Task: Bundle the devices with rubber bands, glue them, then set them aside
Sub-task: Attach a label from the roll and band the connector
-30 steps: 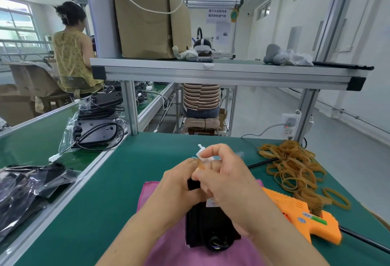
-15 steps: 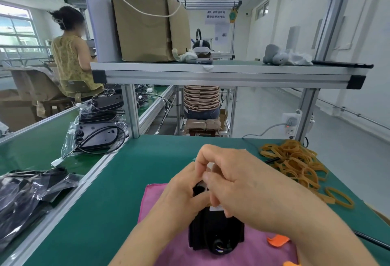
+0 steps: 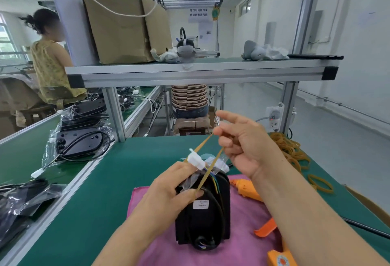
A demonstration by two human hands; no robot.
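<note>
Black boxy device [image 3: 205,213] with looped black cable stands on pink cloth [image 3: 242,234] on green bench mat [image 3: 105,181], orange glue gun [image 3: 249,190] just right of it. Left hand [image 3: 168,189] grips device top, thumb pinning tan rubber band [image 3: 207,160] beside white plastic connector [image 3: 195,158]. Right hand [image 3: 242,141], raised beyond, pinches band's far end, stretched taut; loose tan bands pile [image 3: 289,149] lies far right.

Left hand [image 3: 168,189] low and curled, thumb pressed down, right hand [image 3: 242,143] raised higher, fingers pinched closed with index poking out, both forearms angled in.
</note>
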